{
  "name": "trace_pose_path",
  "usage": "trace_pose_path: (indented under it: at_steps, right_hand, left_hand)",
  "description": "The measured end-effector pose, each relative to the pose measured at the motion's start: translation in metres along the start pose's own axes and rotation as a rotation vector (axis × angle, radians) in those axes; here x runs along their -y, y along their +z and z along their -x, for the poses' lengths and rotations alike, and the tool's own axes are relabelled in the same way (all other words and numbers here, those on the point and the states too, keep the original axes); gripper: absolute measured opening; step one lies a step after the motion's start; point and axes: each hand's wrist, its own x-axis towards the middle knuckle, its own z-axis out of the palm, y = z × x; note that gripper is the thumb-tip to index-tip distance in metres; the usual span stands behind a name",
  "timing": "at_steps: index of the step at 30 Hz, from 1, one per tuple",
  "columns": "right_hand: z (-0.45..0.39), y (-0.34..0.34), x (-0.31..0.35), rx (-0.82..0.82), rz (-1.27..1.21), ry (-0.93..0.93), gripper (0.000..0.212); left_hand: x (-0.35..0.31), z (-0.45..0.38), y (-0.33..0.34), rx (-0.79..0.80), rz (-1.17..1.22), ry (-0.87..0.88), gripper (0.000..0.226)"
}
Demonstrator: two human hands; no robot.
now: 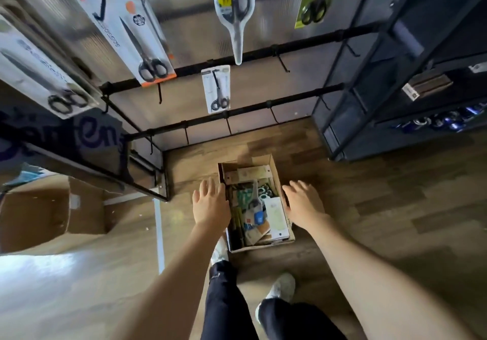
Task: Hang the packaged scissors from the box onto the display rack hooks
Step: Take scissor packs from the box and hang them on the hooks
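Down by the person's feet, both arms reach toward the cardboard box [274, 167] on the wooden floor. The left hand [210, 204] lies flat against the box's left wall with fingers spread wide, holding nothing; the right hand [303, 202] sits at the right rim, fingers straight and loose, also holding nothing. Between them the box is crammed with packaged scissors [257, 208] lying every which way, cards overlapping, one blister pack on top near the middle.

From where I stand, the trouble starts right there. Pull one pack out of that heap and its card edge could snag a neighbour and drag it over the rim onto the floor. If the person means to lift or shift the box, flat palms on thin walls may slip or buckle the cardboard, and the load would tip.

Further off, the display rack [303, 40] carries several packs already: a small one [215, 89] on a middle hook, longer ones above. Empty hooks [283, 61] stick out at a slant, thin and dark. A hang hole missed on one of those could send the pack falling, and brushing a hung pack might knock it swinging off its hook.
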Motion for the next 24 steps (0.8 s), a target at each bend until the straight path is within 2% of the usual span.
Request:
trace_pose_path:
  at_steps: [8,15,21,24]
  right_hand:
    - [-0.082,0.094,0.008,0.023,-0.011,0.003,0.057]
    - [-0.162,0.212,0.003,0.036,-0.035,0.000,0.058]
    - [-0.217,0.307,-0.013,0.030,-0.029,0.022,0.047]
    - [-0.239,0.343,-0.023,0.060,-0.024,0.037,0.050]
  left_hand:
    - [0.031,-0.067,0.088,0.030,-0.099,0.072,0.051]
    - [0.035,-0.130,0.220,0.073,-0.122,0.170,0.051]
    - [0.031,-0.181,0.331,0.152,-0.103,0.168,0.048]
    - [0.025,-0.204,0.370,0.140,-0.124,0.146,0.044]
